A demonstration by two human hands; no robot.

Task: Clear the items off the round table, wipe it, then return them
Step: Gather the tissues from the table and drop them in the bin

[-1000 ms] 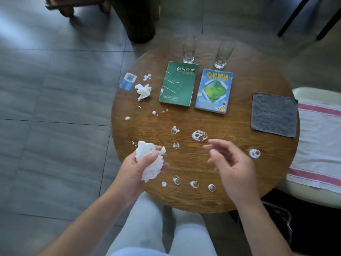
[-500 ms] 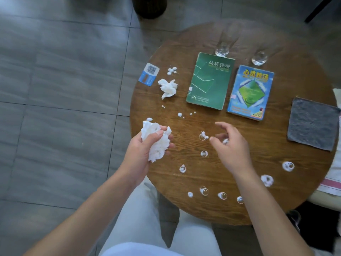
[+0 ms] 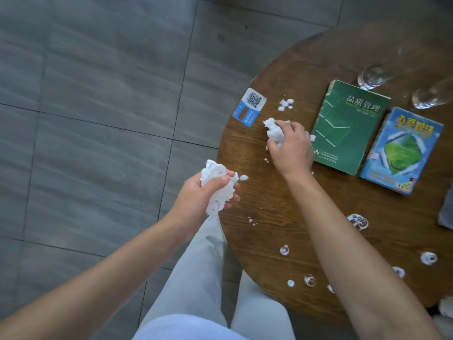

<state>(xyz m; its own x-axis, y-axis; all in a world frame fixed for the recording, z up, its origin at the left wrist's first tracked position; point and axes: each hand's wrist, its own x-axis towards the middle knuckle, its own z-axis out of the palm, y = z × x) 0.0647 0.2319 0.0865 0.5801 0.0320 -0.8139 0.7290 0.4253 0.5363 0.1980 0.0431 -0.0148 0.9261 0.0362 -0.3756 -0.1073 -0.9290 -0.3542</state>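
Head view: left hand fingers clamp a crumpled tissue wad; right hand fingers close on a smaller tissue on the round wooden tabletop.

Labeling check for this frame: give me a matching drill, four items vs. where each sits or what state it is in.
Column 1
1. green book
2. QR card
3. large tissue wad
4. small crumpled tissue

Column 2
A. overhanging the round table edge
B. gripped in the left hand, off the table's side
C. lying flat, left of the blue book
D. under the right hand, on the tabletop

Pairs: 1-C, 2-A, 3-B, 4-D
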